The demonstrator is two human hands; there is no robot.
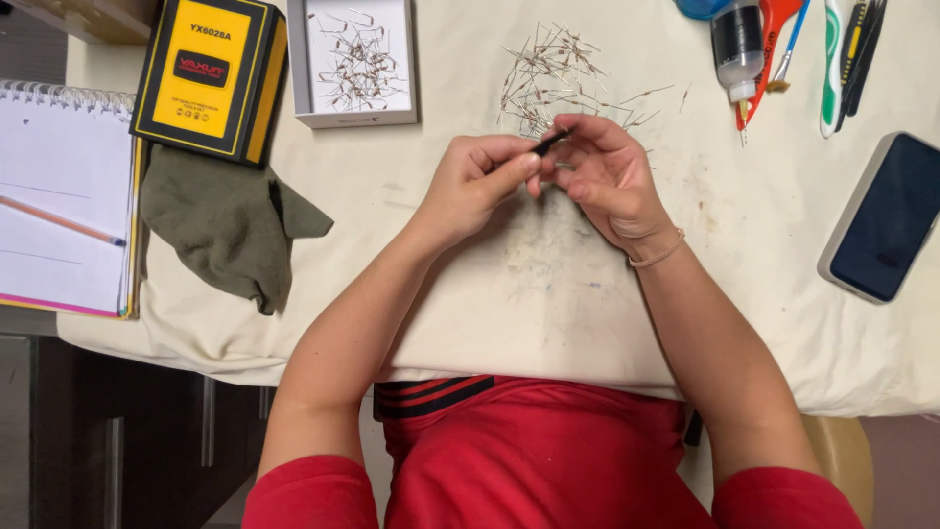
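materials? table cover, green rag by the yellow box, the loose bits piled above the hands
Table cover: looks like woven cotton, matte cream, creased and stained. Green rag: soft matte fabric, crumpled folds, possibly knit or fleece. Loose bits: thin wire leads with small bodies, probably metal by the fine straight lines; too small to tell finish. Left hand and right hand pinch a small dark tool, material unclear.

- Yellow-and-black box [210, 76] at 11 o'clock, touching a white tray [354, 64] of wire-legged parts on its right
- Olive cloth [227, 220] just below the box
- Spiral notebook [61, 196] with pencil [61, 220] at 9 o'clock
- Dark phone [884, 217] at 3 o'clock
- Small bottle [736, 44], toothbrush [831, 59] at 1 o'clock
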